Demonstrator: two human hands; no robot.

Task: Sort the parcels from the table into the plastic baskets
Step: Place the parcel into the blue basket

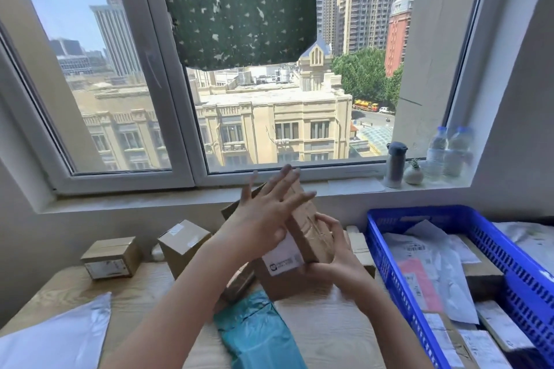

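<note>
A long brown cardboard parcel [310, 232] with a white label is held tilted above the wooden table [323, 326]. My right hand [331, 252] grips its lower end from the right, fingers curled around it. My left hand [269, 207] lies flat against its left face with straight, spread fingers. A blue plastic basket [386, 237] at the right holds several white and grey mail bags and flat boxes. On the table lie a teal mail bag [257, 335], a white bag [57, 338] and brown boxes [183, 244].
A small taped box [111, 256] sits at the table's far left. More cardboard boxes [361, 249] stand behind the held parcel. A flask [395, 165], a small vase and two water bottles [446, 151] stand on the window sill at right.
</note>
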